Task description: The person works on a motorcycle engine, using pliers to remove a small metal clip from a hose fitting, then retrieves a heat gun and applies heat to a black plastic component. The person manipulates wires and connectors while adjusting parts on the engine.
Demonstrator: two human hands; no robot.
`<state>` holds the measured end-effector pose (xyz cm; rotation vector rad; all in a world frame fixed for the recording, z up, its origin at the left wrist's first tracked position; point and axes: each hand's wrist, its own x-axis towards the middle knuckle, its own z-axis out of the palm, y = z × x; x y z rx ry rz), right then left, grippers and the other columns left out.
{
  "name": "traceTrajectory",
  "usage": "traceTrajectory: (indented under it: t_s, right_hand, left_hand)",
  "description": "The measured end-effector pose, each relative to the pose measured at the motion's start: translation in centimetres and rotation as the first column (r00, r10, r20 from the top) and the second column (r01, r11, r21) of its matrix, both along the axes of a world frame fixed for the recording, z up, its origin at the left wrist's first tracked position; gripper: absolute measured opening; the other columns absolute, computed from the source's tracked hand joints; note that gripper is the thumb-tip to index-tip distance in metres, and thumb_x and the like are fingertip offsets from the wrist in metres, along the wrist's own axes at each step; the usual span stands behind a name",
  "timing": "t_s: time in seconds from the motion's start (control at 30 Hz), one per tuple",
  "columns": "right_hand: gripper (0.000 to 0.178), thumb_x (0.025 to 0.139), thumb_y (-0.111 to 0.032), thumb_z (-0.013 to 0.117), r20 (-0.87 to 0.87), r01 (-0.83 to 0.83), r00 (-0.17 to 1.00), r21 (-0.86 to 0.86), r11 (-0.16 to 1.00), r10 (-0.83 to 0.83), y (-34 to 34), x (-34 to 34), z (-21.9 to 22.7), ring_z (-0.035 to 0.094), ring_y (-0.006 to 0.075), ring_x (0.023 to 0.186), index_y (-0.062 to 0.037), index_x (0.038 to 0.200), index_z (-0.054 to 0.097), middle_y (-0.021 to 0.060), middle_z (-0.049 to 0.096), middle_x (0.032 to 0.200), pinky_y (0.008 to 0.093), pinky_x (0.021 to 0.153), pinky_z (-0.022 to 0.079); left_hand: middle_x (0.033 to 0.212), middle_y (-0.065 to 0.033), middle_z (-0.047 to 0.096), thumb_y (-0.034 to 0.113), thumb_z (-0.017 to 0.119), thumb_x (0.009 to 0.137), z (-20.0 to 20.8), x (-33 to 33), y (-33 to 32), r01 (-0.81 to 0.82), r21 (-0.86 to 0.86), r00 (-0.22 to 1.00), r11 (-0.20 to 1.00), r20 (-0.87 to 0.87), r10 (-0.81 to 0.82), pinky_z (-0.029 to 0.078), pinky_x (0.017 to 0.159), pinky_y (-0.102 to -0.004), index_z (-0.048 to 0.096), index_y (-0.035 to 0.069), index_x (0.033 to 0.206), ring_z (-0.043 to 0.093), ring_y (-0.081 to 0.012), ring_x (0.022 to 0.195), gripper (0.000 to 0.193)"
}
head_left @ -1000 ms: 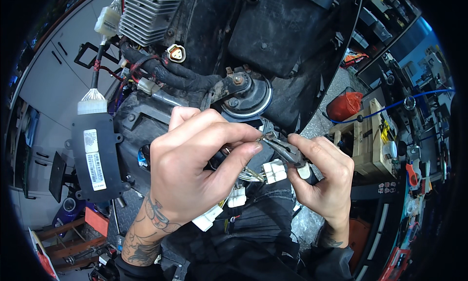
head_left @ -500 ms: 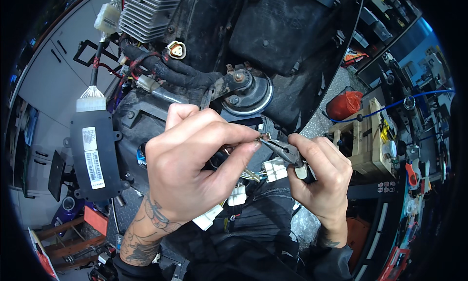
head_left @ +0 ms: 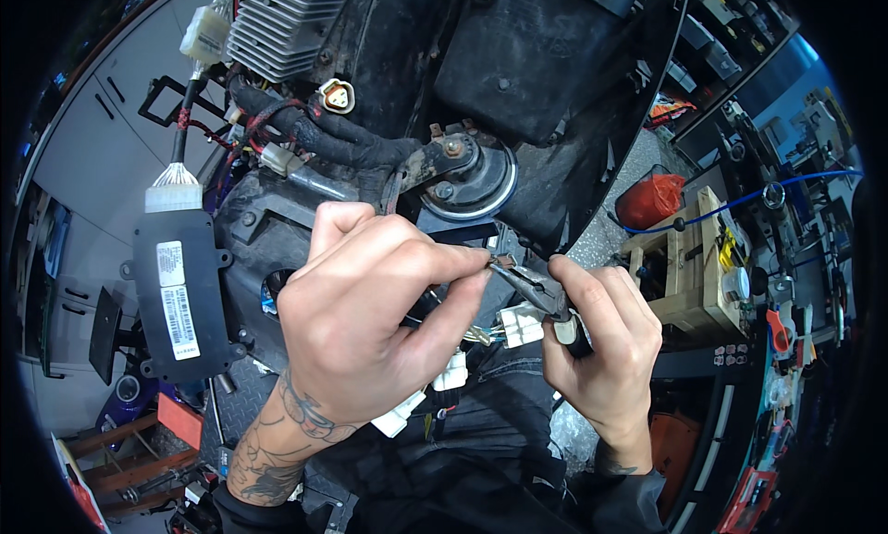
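Note:
Between thumb and forefinger, my left hand (head_left: 365, 303) pinches a small copper-coloured metal terminal (head_left: 504, 258). The jaws of the pliers (head_left: 536, 289) meet this terminal from the right, close to my left fingertips. My right hand (head_left: 610, 344) is wrapped round the pliers' handles. Whether the jaws grip the terminal is too small to tell. Just below the pliers is a white plug connector (head_left: 521, 325) with thin wires. Another white connector (head_left: 451, 372) hangs below my left thumb, partly hidden by that hand. Both sit above my dark trousers.
Beyond my hands a round horn (head_left: 467, 178) is bolted to the dark vehicle body. A finned metal block (head_left: 285, 25) stands at the top left. A black control box (head_left: 180, 293) hangs on wires at the left. A wooden crate (head_left: 689, 261) stands at the right.
Both hands stay almost in place. My right hand and the pliers have shifted slightly, and the left fingertips have moved a little on the terminal.

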<state>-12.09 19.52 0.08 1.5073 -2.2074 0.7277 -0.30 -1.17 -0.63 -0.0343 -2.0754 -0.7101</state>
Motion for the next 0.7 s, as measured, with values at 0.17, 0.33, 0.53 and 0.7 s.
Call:
traceTrajectory:
  t_s: [0.17,0.33,0.53,0.7]
  right_hand:
    - [0.062,0.067,0.003,0.082,-0.023,0.010,1.000,0.003,1.000,-0.010,-0.17,0.29,0.34,0.064,0.0296,0.080,0.0008,0.128,0.073,0.0120,0.066,0.095,0.0394,0.073,0.055]
    - [0.062,0.066,0.004,0.081,-0.039,0.008,0.999,-0.010,1.000,-0.008,-0.19,0.23,0.14,0.064,0.0284,0.078,0.0012,0.128,0.074,0.0116,0.066,0.094,0.0388,0.072,0.055]
    - [0.062,0.066,0.005,0.080,-0.047,0.014,0.999,0.001,1.000,-0.014,-0.23,0.29,0.19,0.064,0.0286,0.078,0.0014,0.128,0.073,0.0117,0.066,0.094,0.0390,0.072,0.055]
    - [0.061,0.067,0.005,0.080,-0.052,0.012,0.999,-0.001,1.000,-0.012,-0.18,0.39,0.28,0.064,0.0289,0.079,0.0017,0.128,0.073,0.0120,0.066,0.095,0.0394,0.072,0.055]
  left_hand:
    - [0.083,-0.0042,0.080,-0.007,0.089,0.076,-0.02,0.04,0.00,-0.005,-0.015,1.000,1.000,-0.012,0.005,0.045,0.082,-0.0343,0.080,0.003,0.093,0.070,-0.0160,0.070,0.021]
    - [0.085,-0.0033,0.080,-0.007,0.089,0.077,0.19,0.39,-0.07,-0.008,-0.020,1.000,1.000,0.016,0.008,0.046,0.083,-0.0345,0.080,0.003,0.093,0.071,-0.0156,0.072,0.021]
    - [0.086,-0.0030,0.080,-0.006,0.089,0.077,0.20,0.43,-0.05,-0.011,-0.014,1.000,1.000,0.024,0.012,0.046,0.084,-0.0351,0.079,0.004,0.092,0.072,-0.0158,0.073,0.021]
    - [0.085,-0.0031,0.080,-0.006,0.089,0.076,0.18,0.50,0.10,-0.017,-0.029,1.000,0.999,0.024,0.018,0.046,0.084,-0.0354,0.079,0.003,0.092,0.073,-0.0159,0.073,0.021]
